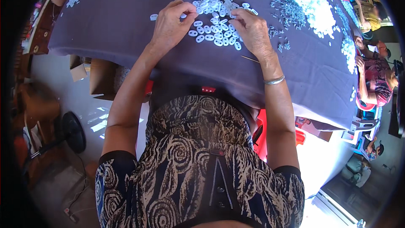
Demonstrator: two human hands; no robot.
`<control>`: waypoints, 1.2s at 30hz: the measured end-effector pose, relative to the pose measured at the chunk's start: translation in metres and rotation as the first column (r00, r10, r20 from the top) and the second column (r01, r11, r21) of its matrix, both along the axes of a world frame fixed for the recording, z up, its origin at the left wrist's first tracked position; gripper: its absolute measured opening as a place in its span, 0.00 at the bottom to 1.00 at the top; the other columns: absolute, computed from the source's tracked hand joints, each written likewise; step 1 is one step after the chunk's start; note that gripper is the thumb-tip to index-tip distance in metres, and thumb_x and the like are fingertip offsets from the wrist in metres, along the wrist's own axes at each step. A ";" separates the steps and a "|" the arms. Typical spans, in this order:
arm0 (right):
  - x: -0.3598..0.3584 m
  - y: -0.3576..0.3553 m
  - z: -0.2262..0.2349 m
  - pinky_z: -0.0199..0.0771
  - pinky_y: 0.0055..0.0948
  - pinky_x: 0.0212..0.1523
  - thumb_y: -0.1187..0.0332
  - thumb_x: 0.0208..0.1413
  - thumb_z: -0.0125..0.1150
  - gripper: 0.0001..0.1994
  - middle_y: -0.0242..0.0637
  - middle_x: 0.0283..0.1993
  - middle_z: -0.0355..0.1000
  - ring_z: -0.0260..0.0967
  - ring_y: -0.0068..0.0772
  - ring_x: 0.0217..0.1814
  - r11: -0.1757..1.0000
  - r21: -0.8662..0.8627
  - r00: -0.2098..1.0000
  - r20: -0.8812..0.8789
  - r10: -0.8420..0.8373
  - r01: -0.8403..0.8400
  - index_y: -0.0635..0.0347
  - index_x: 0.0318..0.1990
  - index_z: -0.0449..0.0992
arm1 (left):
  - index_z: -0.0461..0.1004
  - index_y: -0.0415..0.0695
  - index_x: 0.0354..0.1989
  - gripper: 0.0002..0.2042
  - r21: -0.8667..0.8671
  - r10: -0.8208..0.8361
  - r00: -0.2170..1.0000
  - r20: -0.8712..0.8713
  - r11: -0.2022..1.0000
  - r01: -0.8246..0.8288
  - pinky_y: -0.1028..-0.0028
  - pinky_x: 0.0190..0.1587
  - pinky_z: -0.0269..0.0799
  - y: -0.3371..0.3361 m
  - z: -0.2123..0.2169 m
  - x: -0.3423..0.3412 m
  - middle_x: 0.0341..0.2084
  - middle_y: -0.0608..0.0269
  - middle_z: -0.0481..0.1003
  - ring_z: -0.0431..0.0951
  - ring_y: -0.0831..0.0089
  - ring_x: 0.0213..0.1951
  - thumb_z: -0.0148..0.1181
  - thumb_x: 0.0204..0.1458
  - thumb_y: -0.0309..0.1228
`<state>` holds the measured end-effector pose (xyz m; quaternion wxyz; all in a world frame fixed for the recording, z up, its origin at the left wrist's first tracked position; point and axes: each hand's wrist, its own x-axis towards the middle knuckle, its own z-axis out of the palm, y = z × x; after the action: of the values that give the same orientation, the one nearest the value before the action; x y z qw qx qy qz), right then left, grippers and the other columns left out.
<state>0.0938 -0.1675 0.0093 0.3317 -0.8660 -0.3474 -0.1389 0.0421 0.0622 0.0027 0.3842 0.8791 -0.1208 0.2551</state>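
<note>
White plastic rings [213,29] lie heaped on the purple cloth [118,25] between both hands
They look light, stiff and smooth, best pinched by the rim; too many to count, perhaps several dozen. Left hand [171,25] pinches narrow on one, it seems; right hand [251,29] curls over the heap, its grip unclear

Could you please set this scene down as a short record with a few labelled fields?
Surface: table under a grey cloth
Left hand: fingertips pinched at the edge of the white rings
Right hand: resting on the rings, fingers curled
Wrist: silver bangle on the right arm
Beside right hand: thin stick
Far right: large white pile
Others: person seated at the right edge
</note>
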 end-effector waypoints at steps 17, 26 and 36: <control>-0.026 0.017 0.014 0.70 0.29 0.29 0.72 0.43 0.67 0.09 0.36 0.27 0.70 0.69 0.31 0.27 0.986 -0.100 0.975 -0.189 0.114 -0.134 0.62 0.32 0.75 | 0.73 0.40 0.30 0.04 -0.050 -0.047 0.999 0.026 0.998 0.048 0.72 0.31 0.69 -0.013 0.009 -0.006 0.25 0.62 0.72 0.74 0.68 0.29 0.61 0.46 0.23; -0.021 0.012 0.011 0.69 0.19 0.30 0.75 0.49 0.64 0.05 0.30 0.29 0.75 0.67 0.16 0.28 0.984 0.171 0.940 -0.322 0.111 -0.058 0.62 0.34 0.79 | 0.73 0.40 0.38 0.10 -0.130 -0.159 0.985 -0.070 0.980 0.149 0.75 0.34 0.70 -0.023 0.013 -0.012 0.30 0.63 0.74 0.75 0.73 0.33 0.62 0.46 0.22; -0.020 0.012 0.017 0.69 0.16 0.36 0.76 0.54 0.59 0.06 0.27 0.34 0.73 0.67 0.14 0.35 0.918 0.398 0.810 -0.536 0.238 -0.007 0.64 0.39 0.76 | 0.69 0.44 0.50 0.19 -0.227 -0.255 0.960 -0.116 0.948 0.225 0.72 0.43 0.70 -0.032 0.016 -0.017 0.34 0.64 0.75 0.75 0.74 0.37 0.62 0.47 0.23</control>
<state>0.0738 -0.1551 0.0265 0.5891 -0.7622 -0.2540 0.0862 0.0249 0.0302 0.0190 0.5114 0.8280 -0.1713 0.1536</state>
